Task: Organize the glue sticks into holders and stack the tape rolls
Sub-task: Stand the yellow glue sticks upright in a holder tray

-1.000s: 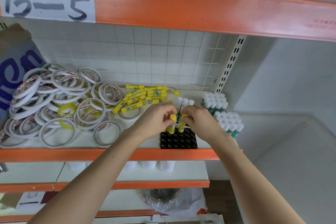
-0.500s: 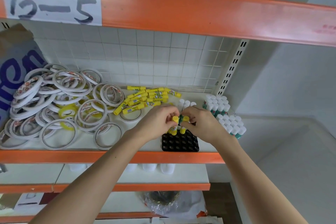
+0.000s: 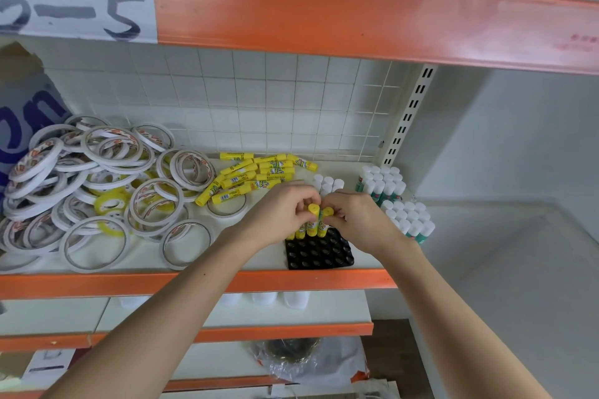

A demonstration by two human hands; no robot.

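A black holder tray (image 3: 319,256) with round sockets sits at the shelf's front edge. Yellow glue sticks stand upright in its back row. My left hand (image 3: 282,217) pinches one upright yellow glue stick (image 3: 312,220) near its cap. My right hand (image 3: 356,220) pinches the neighbouring yellow stick (image 3: 325,223). Several loose yellow glue sticks (image 3: 256,176) lie flat behind my hands. A pile of white tape rolls (image 3: 97,181) covers the left half of the shelf, unstacked.
Green-and-white glue sticks (image 3: 382,183) stand grouped at the right, with a second group (image 3: 410,219) nearer the edge. A white wire grid (image 3: 259,107) backs the shelf. An orange beam (image 3: 324,13) hangs overhead; lower shelves sit below.
Both hands stay together over the holder's back row. The two yellow sticks have sunk slightly lower into the tray, and the view has drifted a little.
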